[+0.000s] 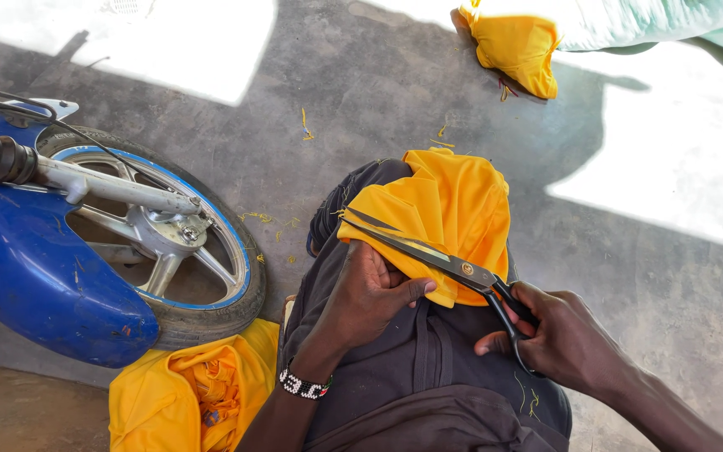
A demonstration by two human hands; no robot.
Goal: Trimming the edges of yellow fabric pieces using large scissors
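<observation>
Grey concrete floor (361, 92), half in shade and half in bright sunlight, fills the view from above, with a seated person's dark-clothed lap at the near centre.

Nearest, at the bottom left, a crumpled heap of yellow cloth (186, 398) lies on the floor just beside the person's leg. The left hand (370, 293), with a beaded black and white bracelet (303, 385) at the wrist, rests on the knee; its grip is closed on the near edge of a piece of yellow fabric (453, 209), thumb lying flat along the hem.

To the right, the right hand (558, 339) is wrapped around the black handles of a large pair of scissors (453, 266), fingers through the loops. The long steel blades point left and slightly away, parted, with the near edge of the fabric lying between them. That fabric is draped over the raised knee, in the middle of the scene.

On the left, a motorcycle's front wheel (169, 243) with a blue rim stripe and a blue mudguard (35, 276) stands close to the person's leg. Small yellow thread scraps (274, 222) are scattered on the floor between the wheel and the knee.

Farthest away, at the top right, another bundle of yellow cloth (516, 46) sits on the floor, touching a pale green fabric (663, 21).
</observation>
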